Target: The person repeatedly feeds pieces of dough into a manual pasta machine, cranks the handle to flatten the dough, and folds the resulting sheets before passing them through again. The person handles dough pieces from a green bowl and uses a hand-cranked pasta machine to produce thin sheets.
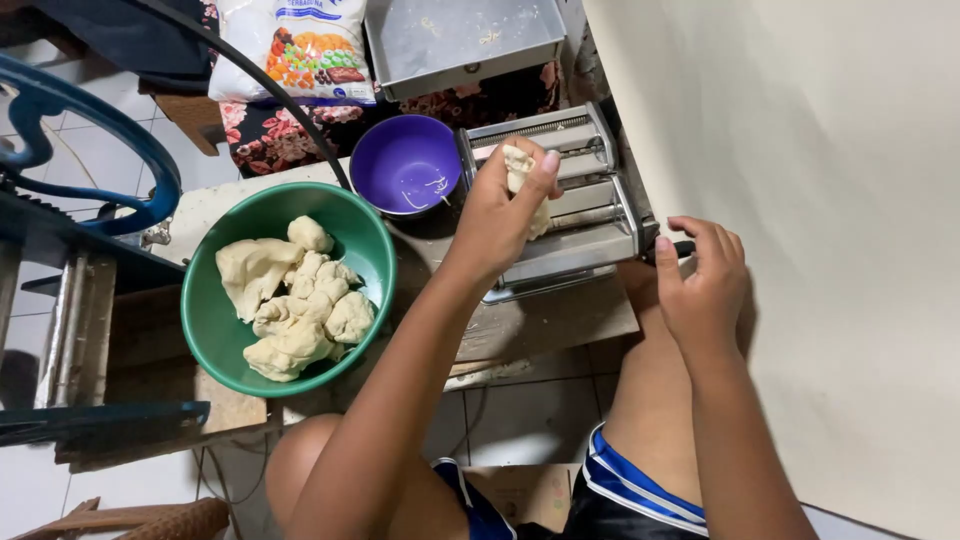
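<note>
Landmark: pasta machine (575,205), a metal roller unit on a low board, close to the cream wall (800,200).
Left hand: the left hand (500,210) is above the machine's rollers, fingers curled and pinched shut around a dough piece (520,175), thumb on the side facing the wall.
Dough piece: pale and lumpy, held at the top of the machine; its lower end hangs against the machine's front, below the hand.
Right hand: the right hand (705,285) is at the machine's wall side, fingers bent around the dark crank handle (680,248); only the handle's tip shows, so how firmly it is gripped cannot be told.
Green bowl (215,330): sits on the far side of the machine from the wall, near the forearm, and holds several torn lumps of dough (295,300).
Purple bowl (405,160): just beside the machine, between it and the green bowl's upper rim; nearly empty, with a few pale smears inside.
Metal tray (460,40): beyond the machine, on a flowered cloth (270,135).
Flour bag (300,45): beside the tray, further from the machine.
Blue wheel (90,110): well apart from the machine, past the green bowl.
Person: seated on the tiled floor, knees bare, in dark shorts (620,500) with blue and white trim, directly below the machine.
</note>
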